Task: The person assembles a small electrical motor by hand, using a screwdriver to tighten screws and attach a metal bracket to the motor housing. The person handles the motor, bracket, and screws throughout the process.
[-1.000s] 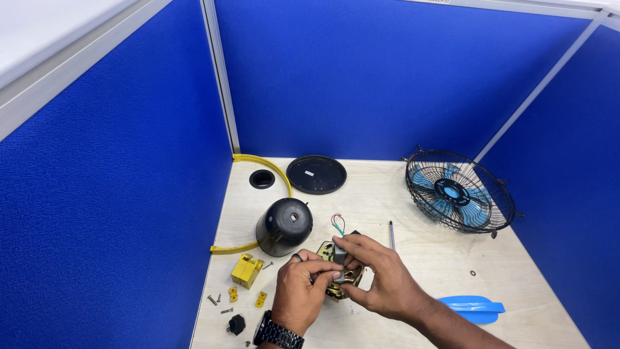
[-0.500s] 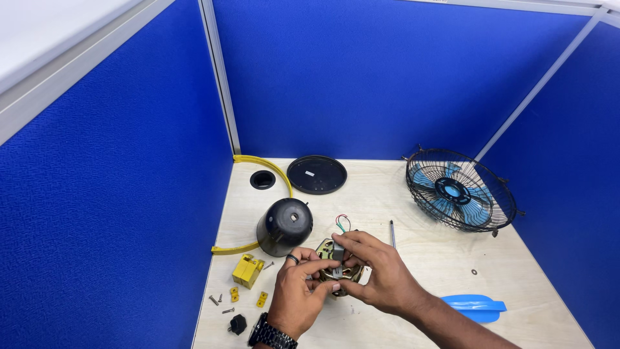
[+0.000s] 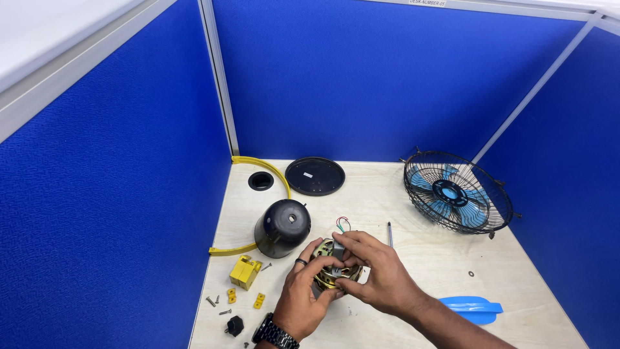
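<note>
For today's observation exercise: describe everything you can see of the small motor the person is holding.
The motor is a small round unit with brassy, gold-coloured metal and a grey part on top, mostly hidden by fingers. Thin red, green and white wires loop from its upper edge. It is held just above the pale wooden desk, with the left hand cupping it from below-left and the right hand gripping its top.

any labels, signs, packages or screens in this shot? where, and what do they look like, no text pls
Sign: top edge of the back blue partition, a small white strip with dark print.
Sticker: on the round black cover at the back of the desk, a tiny white rectangle.
No packages or screens in view.
</note>
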